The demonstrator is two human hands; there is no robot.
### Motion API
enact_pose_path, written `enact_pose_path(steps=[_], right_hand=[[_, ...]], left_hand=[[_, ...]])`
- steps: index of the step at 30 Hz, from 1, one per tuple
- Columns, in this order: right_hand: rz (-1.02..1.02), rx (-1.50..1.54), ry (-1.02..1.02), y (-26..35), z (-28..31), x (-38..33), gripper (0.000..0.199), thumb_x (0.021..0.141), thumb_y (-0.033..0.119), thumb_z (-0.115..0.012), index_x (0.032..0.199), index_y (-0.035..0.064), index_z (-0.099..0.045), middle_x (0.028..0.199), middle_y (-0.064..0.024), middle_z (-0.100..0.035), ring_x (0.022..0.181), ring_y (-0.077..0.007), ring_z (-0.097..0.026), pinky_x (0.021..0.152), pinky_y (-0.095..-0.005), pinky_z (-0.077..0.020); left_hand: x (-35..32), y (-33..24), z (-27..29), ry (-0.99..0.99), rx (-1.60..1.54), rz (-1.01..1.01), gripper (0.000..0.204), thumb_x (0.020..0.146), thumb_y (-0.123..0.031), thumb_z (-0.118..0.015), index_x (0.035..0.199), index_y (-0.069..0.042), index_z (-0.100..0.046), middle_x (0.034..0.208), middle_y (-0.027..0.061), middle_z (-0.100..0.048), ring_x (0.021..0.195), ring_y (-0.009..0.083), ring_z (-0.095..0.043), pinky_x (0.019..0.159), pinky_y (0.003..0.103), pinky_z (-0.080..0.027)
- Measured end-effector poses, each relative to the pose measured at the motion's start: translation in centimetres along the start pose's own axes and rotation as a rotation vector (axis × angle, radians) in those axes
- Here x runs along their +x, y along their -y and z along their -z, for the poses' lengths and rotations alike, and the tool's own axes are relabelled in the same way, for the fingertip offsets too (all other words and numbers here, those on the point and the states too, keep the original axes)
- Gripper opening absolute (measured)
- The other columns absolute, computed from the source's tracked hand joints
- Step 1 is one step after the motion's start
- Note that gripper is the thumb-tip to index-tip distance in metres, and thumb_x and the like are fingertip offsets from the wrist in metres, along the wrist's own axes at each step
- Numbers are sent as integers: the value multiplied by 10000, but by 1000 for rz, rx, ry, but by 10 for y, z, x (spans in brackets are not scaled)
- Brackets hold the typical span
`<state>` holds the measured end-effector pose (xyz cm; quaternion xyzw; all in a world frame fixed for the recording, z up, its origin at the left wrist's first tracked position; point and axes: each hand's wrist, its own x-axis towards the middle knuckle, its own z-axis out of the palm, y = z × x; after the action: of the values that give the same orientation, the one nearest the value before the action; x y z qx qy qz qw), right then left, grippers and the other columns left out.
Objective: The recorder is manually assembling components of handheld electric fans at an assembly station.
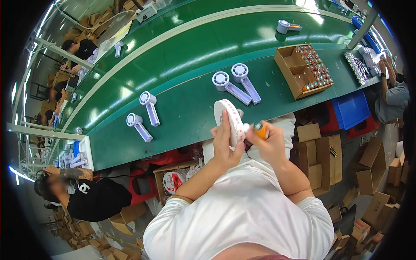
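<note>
Both hands closed: left hand (225, 141) grips label roll (229, 119).

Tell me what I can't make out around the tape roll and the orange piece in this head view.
- Orange-tipped piece: mostly wrapped by the right hand; its shape is hidden.
- White tape roll: its far face is turned away; the left hand covers its lower edge.
- Small cylinders in the cardboard box: too small to identify.
- Tray at right: bent and blurred by the fisheye rim.

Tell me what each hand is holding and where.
Left hand grips the white tape roll by its rim; right hand pinches a small orange object at its end.
</note>
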<state>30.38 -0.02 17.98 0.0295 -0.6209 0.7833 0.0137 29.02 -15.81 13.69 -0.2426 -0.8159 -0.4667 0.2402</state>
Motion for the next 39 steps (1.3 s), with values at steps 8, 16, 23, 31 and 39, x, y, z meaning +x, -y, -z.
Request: enact_pose_path(steps=[8, 16, 23, 31, 39], right_hand=[[495, -505, 135, -23, -6, -5, 130, 771, 69, -775, 803, 30, -655, 608, -13, -491, 495, -135, -471, 452, -310, -377], [818, -641, 230, -42, 20, -17, 145, 743, 124, -746, 848, 48, -681, 600, -44, -498, 490, -199, -481, 445, -314, -370], [-132, -407, -147, -40, 46, -3, 267, 858, 68, -693, 1084, 32, -556, 706, 11, -523, 571, -66, -437, 526, -240, -386], [-113, 176, -31, -17, 44, 0, 292, 827, -57, -629, 1107, -31, -551, 838, -35, -537, 632, -61, -462, 551, -190, -393], [74, -209, 54, 21, 12, -4, 418, 760, 21, -807, 1116, -74, -610, 946, -66, -636, 813, -109, -636, 693, -234, -538]], left_hand=[[6, -8, 0, -13, -482, 356, 741, 984, -379, -486, 1509, 53, -192, 861, 50, -557, 750, 106, -488, 673, 228, -389], [25, 27, 30, -456, -942, 565, 374, 1012, -364, -402, 1117, -17, -490, 819, 35, -505, 742, 112, -459, 670, 251, -378], [7, 31, 35, -215, -686, 512, 613, 995, -353, -408, 1453, 40, -301, 845, 34, -529, 751, 95, -475, 640, 218, -373], [4, 17, 11, 26, -45, 277, 668, 931, -252, -501, 1476, 67, -284, 1005, 149, -653, 791, 226, -540, 796, 328, -390], [12, 10, 1, 95, -63, 70, 833, 822, -229, -552, 1470, 141, -183, 1322, 270, -501, 1058, 308, -567, 808, 389, -278]])
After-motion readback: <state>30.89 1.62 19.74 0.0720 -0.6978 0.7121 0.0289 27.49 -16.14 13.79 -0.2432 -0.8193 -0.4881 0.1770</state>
